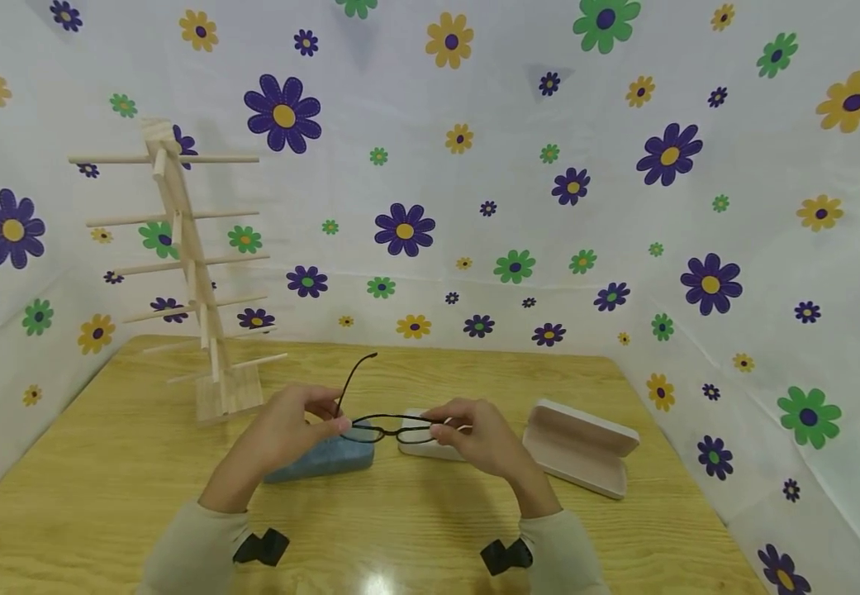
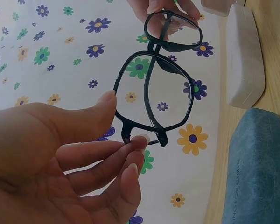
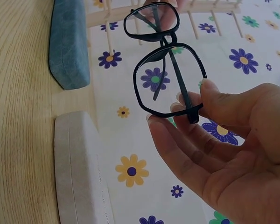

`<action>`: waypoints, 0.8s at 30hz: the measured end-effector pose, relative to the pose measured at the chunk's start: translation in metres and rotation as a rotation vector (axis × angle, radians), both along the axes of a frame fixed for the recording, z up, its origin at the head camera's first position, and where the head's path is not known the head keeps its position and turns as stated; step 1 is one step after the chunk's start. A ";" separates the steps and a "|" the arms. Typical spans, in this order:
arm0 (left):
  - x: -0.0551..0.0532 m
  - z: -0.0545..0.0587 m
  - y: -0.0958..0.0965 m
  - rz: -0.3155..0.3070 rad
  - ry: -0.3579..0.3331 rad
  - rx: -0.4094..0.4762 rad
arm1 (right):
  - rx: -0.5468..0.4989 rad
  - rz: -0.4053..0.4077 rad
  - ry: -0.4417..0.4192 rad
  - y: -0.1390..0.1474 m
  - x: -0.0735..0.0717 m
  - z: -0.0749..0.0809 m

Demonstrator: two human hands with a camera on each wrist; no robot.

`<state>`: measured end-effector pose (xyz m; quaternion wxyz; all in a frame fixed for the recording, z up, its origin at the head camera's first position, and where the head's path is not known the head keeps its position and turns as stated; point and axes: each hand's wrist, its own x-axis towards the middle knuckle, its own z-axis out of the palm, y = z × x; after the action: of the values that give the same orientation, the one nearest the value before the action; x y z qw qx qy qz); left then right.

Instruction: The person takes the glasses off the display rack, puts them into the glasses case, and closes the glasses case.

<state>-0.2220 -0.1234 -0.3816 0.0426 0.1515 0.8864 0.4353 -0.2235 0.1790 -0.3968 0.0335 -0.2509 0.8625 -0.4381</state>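
A pair of black-framed eyeglasses (image 1: 390, 433) is held up above the table between both hands, lenses tilted. My left hand (image 1: 288, 426) pinches its left end near the hinge; in the left wrist view, thumb and fingertips meet the rim and hinge of the glasses (image 2: 155, 129). The right hand (image 1: 485, 438) grips the opposite end, thumb on the rim and fingers behind, as the right wrist view shows. One temple (image 1: 348, 382) stands out away from me, while the other lies folded across behind the lenses. Below the glasses are a blue glasses case (image 1: 325, 459) and a white glasses case (image 1: 430, 449), both closed.
An open white case (image 1: 582, 454) lies on the table to the right of the right hand. A wooden display rack (image 1: 195, 256) with several pegs stands at the back left. Flower-patterned sheeting (image 1: 355, 178) surrounds the wooden table (image 1: 370, 529) at the back and sides.
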 end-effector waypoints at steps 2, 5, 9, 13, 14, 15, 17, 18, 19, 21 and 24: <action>-0.001 0.000 0.000 -0.004 -0.001 -0.008 | 0.000 0.012 0.014 0.001 -0.001 -0.001; -0.001 0.000 0.001 -0.008 -0.003 -0.017 | 0.003 0.027 0.033 0.002 -0.002 0.000; 0.000 -0.001 0.001 -0.010 0.000 -0.027 | 0.021 0.019 0.029 0.002 -0.001 0.000; 0.000 -0.001 0.002 -0.017 0.012 -0.031 | 0.040 -0.003 0.012 0.002 -0.001 0.000; 0.000 -0.001 0.002 -0.018 0.013 -0.030 | 0.041 -0.006 0.007 0.001 -0.001 0.000; 0.000 -0.001 0.002 -0.021 0.016 -0.029 | 0.041 -0.009 0.001 0.001 -0.001 0.000; 0.000 -0.001 0.002 -0.024 0.020 -0.026 | 0.038 -0.010 -0.006 0.001 -0.002 0.000; 0.000 -0.001 0.003 -0.026 0.023 -0.024 | 0.038 -0.009 -0.005 0.001 -0.002 0.000; 0.000 -0.001 0.003 -0.028 0.028 -0.023 | 0.037 -0.009 -0.004 0.001 -0.002 0.000; 0.000 -0.001 0.003 -0.033 0.039 -0.021 | 0.038 -0.012 -0.004 0.001 -0.002 0.000; -0.001 -0.002 0.003 -0.043 0.060 -0.019 | 0.040 -0.020 -0.004 0.001 -0.002 -0.001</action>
<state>-0.2226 -0.1200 -0.3834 0.0265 0.1831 0.8879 0.4213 -0.2258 0.1803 -0.3976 0.0358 -0.2409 0.8734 -0.4217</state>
